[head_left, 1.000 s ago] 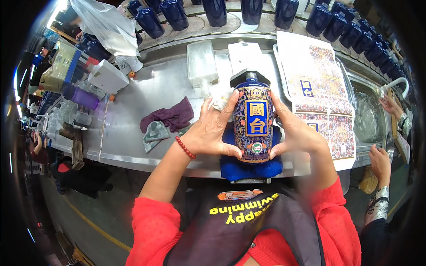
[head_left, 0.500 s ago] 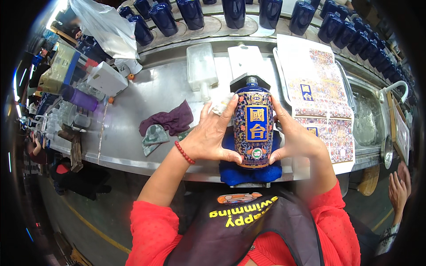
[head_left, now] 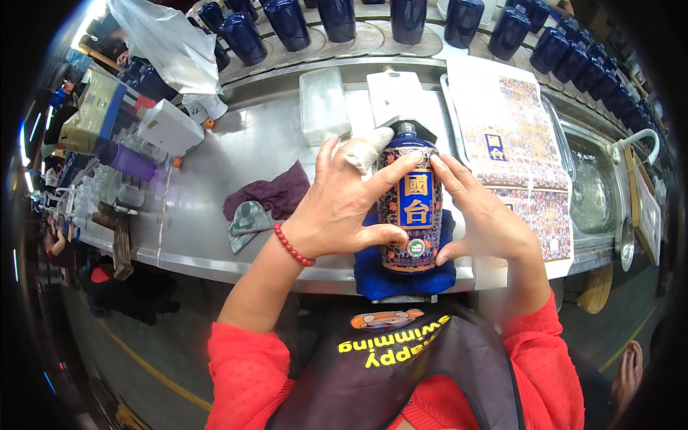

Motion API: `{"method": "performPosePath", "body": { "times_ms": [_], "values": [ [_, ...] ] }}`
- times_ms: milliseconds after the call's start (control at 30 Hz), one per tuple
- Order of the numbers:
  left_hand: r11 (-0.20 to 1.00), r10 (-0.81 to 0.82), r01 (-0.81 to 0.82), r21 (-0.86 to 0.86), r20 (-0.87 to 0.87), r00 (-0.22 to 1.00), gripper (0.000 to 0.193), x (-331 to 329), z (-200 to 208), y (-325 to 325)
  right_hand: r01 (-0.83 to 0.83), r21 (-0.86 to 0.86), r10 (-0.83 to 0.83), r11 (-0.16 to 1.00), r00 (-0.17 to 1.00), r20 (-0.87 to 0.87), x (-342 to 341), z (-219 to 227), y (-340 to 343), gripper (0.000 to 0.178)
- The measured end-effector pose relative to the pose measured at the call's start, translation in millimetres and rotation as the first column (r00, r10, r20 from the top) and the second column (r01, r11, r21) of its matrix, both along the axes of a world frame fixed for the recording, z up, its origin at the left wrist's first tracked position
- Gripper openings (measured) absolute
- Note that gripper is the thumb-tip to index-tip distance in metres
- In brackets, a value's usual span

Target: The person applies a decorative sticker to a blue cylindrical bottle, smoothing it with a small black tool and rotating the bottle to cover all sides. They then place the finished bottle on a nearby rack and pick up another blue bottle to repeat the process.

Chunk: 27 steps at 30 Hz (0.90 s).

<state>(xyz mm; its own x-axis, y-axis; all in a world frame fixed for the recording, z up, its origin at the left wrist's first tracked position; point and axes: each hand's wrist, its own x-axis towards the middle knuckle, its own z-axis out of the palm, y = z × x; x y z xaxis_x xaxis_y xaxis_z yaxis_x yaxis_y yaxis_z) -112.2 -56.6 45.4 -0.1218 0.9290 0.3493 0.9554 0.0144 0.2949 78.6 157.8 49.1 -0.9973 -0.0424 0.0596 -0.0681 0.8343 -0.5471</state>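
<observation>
A dark blue bottle with an ornate floral label lies between my hands, its neck pointing away from me. It rests on a blue cloth pad. My left hand, with red beads at the wrist, reaches over the bottle's left side. Its thumb and index finger press on the label front. A white wad, perhaps cloth, sits against its other fingers. My right hand grips the right side, fingertips near the shoulder and thumb near the base.
Label sheets lie to the right, beside a water-filled sink. A purple cloth and a clear container are on the metal table. Blue bottles line a conveyor at the back. Another person's hand shows far right.
My left thumb and index finger have moved from the bottle's left edge onto its label front. Bottles on the conveyor have shifted right. The other person's hand has moved lower.
</observation>
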Motion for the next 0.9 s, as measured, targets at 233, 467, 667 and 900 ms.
{"method": "performPosePath", "body": {
  "times_ms": [233, 467, 667, 900],
  "values": [
    [0.999, 0.0, -0.001, -0.035, -0.013, 1.0, 0.108, 0.5, 7.8, 7.7, 0.022, -0.019, -0.022, 1.0, 1.0, -0.022, -1.8, 0.9, -1.6, 0.141],
    [0.998, -0.011, 0.012, -0.056, 0.009, 1.0, 0.115, -3.5, 2.5, 9.0, 0.005, -0.004, -0.005, 1.0, 0.999, -0.046, -2.0, -5.0, 1.2, 0.143],
    [1.0, -0.007, 0.006, 0.018, 0.07, 0.998, 0.12, -2.5, -6.3, 7.3, -0.03, -0.071, 0.024, 0.997, 0.997, -0.077, -2.3, -14.2, 5.8, 0.146],
    [0.999, 0.016, -0.014, -0.043, 0.06, 0.998, 0.127, -2.1, -12.4, 3.3, -0.027, -0.107, 0.024, 0.994, 0.999, -0.031, -2.0, -17.7, 8.6, 0.146]
  ]
}}
